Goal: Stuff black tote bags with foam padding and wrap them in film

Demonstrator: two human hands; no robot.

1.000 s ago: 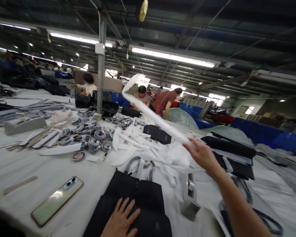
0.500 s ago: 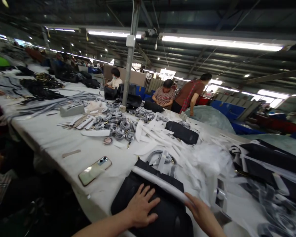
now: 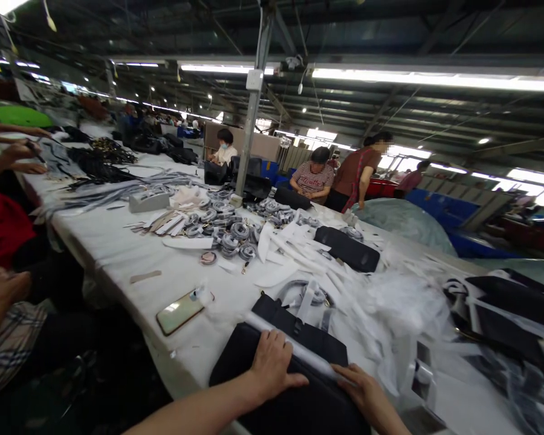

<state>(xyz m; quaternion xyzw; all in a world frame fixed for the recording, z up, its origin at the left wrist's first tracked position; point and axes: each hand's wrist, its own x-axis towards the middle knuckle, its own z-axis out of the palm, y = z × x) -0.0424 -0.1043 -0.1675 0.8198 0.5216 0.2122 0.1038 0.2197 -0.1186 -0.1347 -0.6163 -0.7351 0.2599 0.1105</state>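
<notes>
A black bag (image 3: 308, 396) lies on the white-covered table right in front of me, with a white wrapped strip (image 3: 315, 361) running across it near its far edge. My left hand (image 3: 274, 365) rests over the middle of this strip, fingers together and bent over its far side, thumb pointing right. At the strip's right end, my right hand (image 3: 358, 386) has its fingers closed on it. Beyond the strip, a black flap (image 3: 294, 323) of the bag spreads away from me. A coiled grey strap (image 3: 315, 294) in clear wrapping lies just behind that flap.
A phone (image 3: 179, 312) lies left of the bag, a scrap of clear film at its end. Farther back are several coiled straps (image 3: 240, 231), white strips (image 3: 294, 244), and another black bag (image 3: 347, 249). Crumpled plastic (image 3: 385, 302) and a tape dispenser (image 3: 419, 377) lie right. Co-workers sit and stand around.
My left hand has moved from lying spread flat on the bag up onto the white strip. The right hand still holds the strip's end. A film scrap now lies by the phone.
</notes>
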